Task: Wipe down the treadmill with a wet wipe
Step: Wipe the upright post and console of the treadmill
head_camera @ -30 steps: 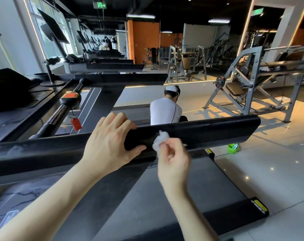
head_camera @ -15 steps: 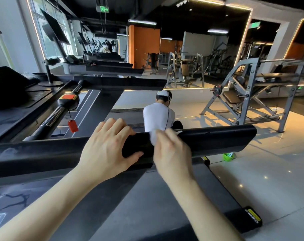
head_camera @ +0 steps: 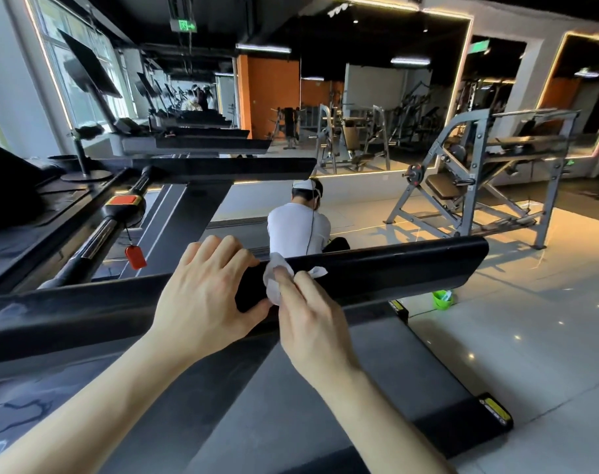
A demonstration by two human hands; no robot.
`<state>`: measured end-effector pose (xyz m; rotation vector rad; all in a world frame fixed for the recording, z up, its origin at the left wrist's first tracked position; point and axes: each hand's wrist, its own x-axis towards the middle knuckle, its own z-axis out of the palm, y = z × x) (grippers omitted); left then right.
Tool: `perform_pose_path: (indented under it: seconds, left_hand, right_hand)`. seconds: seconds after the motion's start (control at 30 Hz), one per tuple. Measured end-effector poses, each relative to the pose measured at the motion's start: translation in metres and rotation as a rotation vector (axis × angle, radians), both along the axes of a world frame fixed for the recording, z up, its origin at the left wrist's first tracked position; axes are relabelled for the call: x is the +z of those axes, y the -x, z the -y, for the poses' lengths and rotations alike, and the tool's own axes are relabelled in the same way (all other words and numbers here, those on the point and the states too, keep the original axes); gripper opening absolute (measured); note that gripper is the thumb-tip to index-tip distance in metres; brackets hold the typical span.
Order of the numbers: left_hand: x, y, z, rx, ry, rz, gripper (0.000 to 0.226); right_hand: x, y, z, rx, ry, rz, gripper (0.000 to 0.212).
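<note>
A black treadmill handrail (head_camera: 394, 270) runs across the view from lower left to right. My left hand (head_camera: 205, 295) grips the rail, fingers over its top and thumb under its front. Just to its right, my right hand (head_camera: 311, 323) pinches a crumpled white wet wipe (head_camera: 274, 271) and presses it against the rail's top and front face. Below the rail lies the grey treadmill belt (head_camera: 342, 388), with a black end cap bearing a yellow label (head_camera: 493, 410).
A second treadmill with a red safety key (head_camera: 135, 257) stands at the left. A person in a white shirt (head_camera: 298, 227) sits on the floor beyond the rail. A green container (head_camera: 443, 299) sits on the tiled floor. A grey weight machine (head_camera: 479, 179) stands at the right.
My right hand first moved up onto the rail, covering the wipe, then shifted lower with the wipe showing at the fingertips on the rail. My left hand kept its grip.
</note>
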<state>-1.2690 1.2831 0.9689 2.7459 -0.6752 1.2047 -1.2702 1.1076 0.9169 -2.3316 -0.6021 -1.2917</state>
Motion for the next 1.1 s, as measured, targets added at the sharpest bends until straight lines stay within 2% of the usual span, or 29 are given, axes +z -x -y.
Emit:
perform_pose_path:
  seconds: [0.07,0.2,0.3,0.33,0.37,0.5,0.6,0.7,0.83,0.87,0.93,1.0,1.1]
  left_hand:
    - [0.001,0.001,-0.001,0.011,-0.024,-0.007,0.053]
    - [0.002,0.001,0.001,0.011,-0.026,-0.027,0.054]
    - [0.002,0.001,0.0,0.011,-0.028,-0.037,0.054]
    - [0.002,0.001,0.0,0.012,-0.027,-0.034,0.054]
    - [0.001,0.0,0.0,0.011,-0.026,-0.027,0.054]
    - [-0.001,0.0,-0.003,-0.03,-0.006,0.022,0.049]
    - [-0.001,0.0,-0.004,-0.036,-0.033,0.008,0.049]
    - [0.0,0.0,-0.004,-0.037,-0.043,-0.006,0.05]
    - [0.002,0.0,-0.003,-0.052,-0.043,-0.016,0.047]
    - [0.002,0.0,-0.003,-0.056,-0.046,-0.018,0.046]
    - [0.001,0.0,-0.006,-0.059,-0.051,-0.022,0.045]
    - [0.0,-0.002,-0.007,-0.055,-0.063,-0.016,0.045]
    - [0.0,-0.003,-0.009,-0.061,-0.063,0.001,0.045]
  right_hand:
    - [-0.013,-0.01,0.03,-0.013,-0.049,0.049,0.036]
    - [-0.019,-0.03,0.071,-0.187,-0.372,0.117,0.031]
    - [-0.022,-0.028,0.041,-0.233,-0.69,0.091,0.029]
    - [-0.024,-0.022,0.023,-0.206,-0.737,0.074,0.026]
    - [-0.028,-0.016,0.004,-0.154,-0.725,0.071,0.022]
    - [-0.045,0.004,-0.035,0.093,-0.416,0.087,0.012]
    - [-0.05,-0.008,-0.011,0.057,-0.437,0.053,0.009]
    - [-0.047,-0.02,0.015,-0.088,-0.738,0.005,0.007]
    - [-0.022,-0.026,0.019,0.003,-1.565,-0.187,0.015]
    - [-0.018,-0.024,0.016,0.014,-1.691,-0.227,0.012]
    - [-0.014,-0.013,-0.001,0.121,-1.801,-0.324,0.013]
    - [-0.017,0.0,-0.02,0.239,-1.734,-0.39,0.027]
    - [-0.023,0.007,-0.031,0.245,-1.647,-0.444,0.026]
